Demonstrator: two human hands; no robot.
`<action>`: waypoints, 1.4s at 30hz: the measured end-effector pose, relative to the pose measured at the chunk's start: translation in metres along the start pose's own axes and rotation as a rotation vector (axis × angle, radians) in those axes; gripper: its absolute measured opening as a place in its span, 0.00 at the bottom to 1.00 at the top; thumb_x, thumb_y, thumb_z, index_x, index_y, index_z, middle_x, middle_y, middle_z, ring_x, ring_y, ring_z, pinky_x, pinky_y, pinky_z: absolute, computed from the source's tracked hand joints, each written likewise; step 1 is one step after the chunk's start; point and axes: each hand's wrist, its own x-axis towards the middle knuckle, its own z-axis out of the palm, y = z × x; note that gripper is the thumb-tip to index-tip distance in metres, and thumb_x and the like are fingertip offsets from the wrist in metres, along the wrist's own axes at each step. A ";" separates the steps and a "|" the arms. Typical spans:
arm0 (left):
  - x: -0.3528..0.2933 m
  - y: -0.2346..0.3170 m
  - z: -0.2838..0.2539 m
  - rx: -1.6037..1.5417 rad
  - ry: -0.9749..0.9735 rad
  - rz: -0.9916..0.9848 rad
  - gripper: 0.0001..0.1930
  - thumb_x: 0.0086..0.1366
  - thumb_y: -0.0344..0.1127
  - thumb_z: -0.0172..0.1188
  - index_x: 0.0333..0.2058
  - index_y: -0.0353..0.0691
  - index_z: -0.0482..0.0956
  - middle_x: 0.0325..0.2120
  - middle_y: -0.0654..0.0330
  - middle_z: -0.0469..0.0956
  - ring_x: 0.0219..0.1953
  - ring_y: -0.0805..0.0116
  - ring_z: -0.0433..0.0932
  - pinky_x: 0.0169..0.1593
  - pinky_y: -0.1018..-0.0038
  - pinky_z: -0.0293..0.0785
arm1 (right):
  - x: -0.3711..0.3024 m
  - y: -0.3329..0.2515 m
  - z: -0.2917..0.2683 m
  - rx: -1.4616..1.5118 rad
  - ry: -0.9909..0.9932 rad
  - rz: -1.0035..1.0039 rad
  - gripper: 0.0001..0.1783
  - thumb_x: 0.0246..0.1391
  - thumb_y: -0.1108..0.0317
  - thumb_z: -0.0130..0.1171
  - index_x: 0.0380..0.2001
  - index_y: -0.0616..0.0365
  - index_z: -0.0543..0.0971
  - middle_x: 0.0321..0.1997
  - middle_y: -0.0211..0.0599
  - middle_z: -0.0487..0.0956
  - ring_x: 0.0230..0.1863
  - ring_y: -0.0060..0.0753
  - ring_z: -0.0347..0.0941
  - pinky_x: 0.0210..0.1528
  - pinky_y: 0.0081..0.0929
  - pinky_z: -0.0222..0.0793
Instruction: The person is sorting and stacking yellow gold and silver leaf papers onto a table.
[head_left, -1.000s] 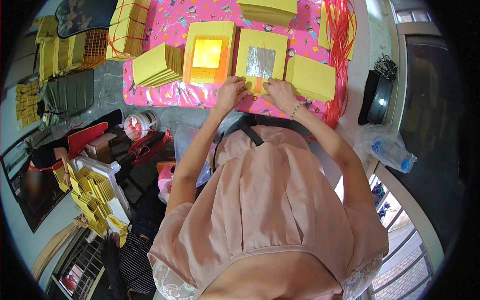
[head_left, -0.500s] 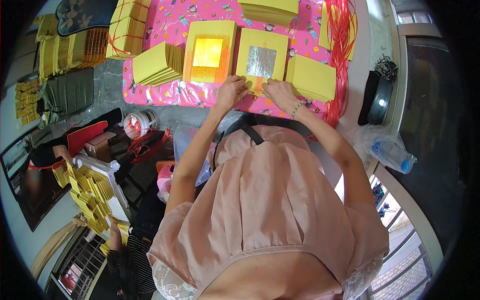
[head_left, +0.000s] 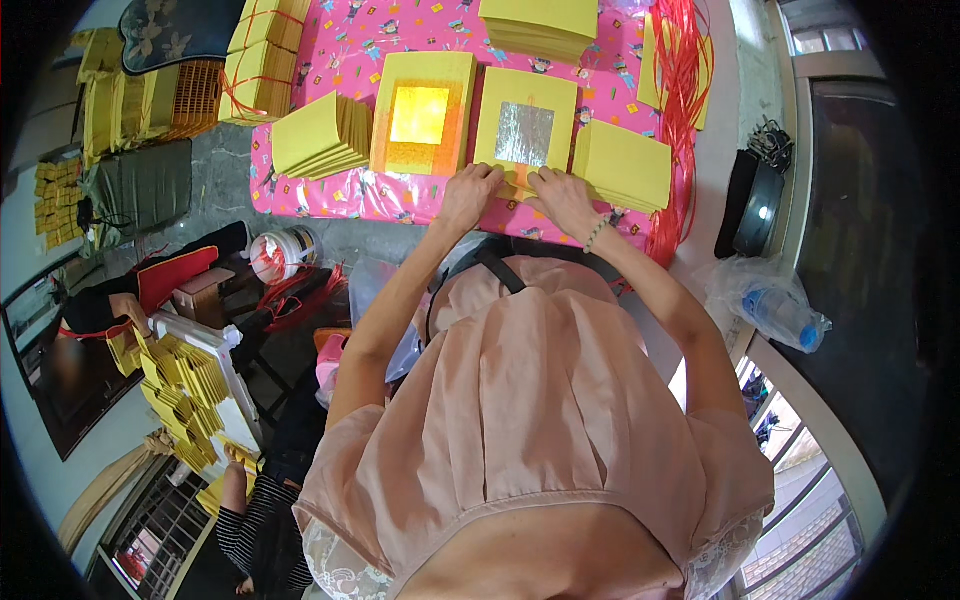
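In front of me on the pink table lies a stack of yellow paper (head_left: 556, 95) with a silver foil square (head_left: 524, 134) on its top sheet. My left hand (head_left: 469, 196) has its fingers curled onto the stack's near left corner. At the near right corner, my right hand (head_left: 563, 199), with a beaded bracelet at the wrist, grips the near edge with bent fingers. The fingertips partly hide that edge. Just left is a yellow paper stack (head_left: 464, 80) bearing a gold foil square (head_left: 420, 115) with an orange border. Fanned yellow sheets lie on both sides, one bundle (head_left: 318, 140) left, another (head_left: 622, 165) right.
Red plastic strands (head_left: 676, 140) hang over the table's right side. Tied yellow bundles (head_left: 258, 75) stand at the far left, and a thick yellow stack (head_left: 540, 28) lies at the back. A white bucket (head_left: 284, 254) is on the floor. Another person handles yellow paper (head_left: 185, 385) at lower left.
The table and stacks sit slightly lower in the picture. Both hands stay at the near edge of the silver-foil stack, with fingers slightly shifted. The other person's striped arm has moved.
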 end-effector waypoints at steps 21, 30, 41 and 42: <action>0.027 -0.005 -0.020 0.103 -0.161 0.106 0.06 0.59 0.34 0.54 0.35 0.42 0.73 0.31 0.56 0.78 0.35 0.56 0.79 0.41 0.63 0.72 | 0.019 0.011 -0.009 -0.085 -0.038 0.013 0.10 0.52 0.69 0.55 0.38 0.58 0.72 0.30 0.42 0.77 0.30 0.46 0.79 0.30 0.39 0.74; 0.051 0.021 -0.046 -0.020 0.304 0.095 0.27 0.59 0.38 0.60 0.57 0.38 0.68 0.56 0.44 0.66 0.60 0.46 0.63 0.59 0.53 0.62 | 0.079 0.057 -0.066 0.202 -0.215 0.208 0.11 0.59 0.62 0.54 0.40 0.57 0.73 0.33 0.49 0.80 0.37 0.56 0.77 0.38 0.50 0.71; 0.080 0.014 -0.006 0.028 0.033 0.095 0.40 0.57 0.40 0.61 0.67 0.47 0.55 0.67 0.48 0.51 0.69 0.44 0.49 0.69 0.49 0.46 | 0.132 0.107 -0.038 0.110 -0.006 0.368 0.15 0.56 0.63 0.57 0.45 0.58 0.75 0.48 0.45 0.75 0.53 0.50 0.70 0.52 0.49 0.67; 0.082 0.012 -0.005 0.015 0.026 0.090 0.40 0.57 0.41 0.61 0.67 0.48 0.54 0.68 0.48 0.50 0.69 0.44 0.48 0.69 0.49 0.46 | 0.133 0.108 -0.034 0.111 -0.004 0.368 0.15 0.56 0.63 0.57 0.45 0.58 0.75 0.48 0.45 0.75 0.53 0.50 0.70 0.52 0.49 0.67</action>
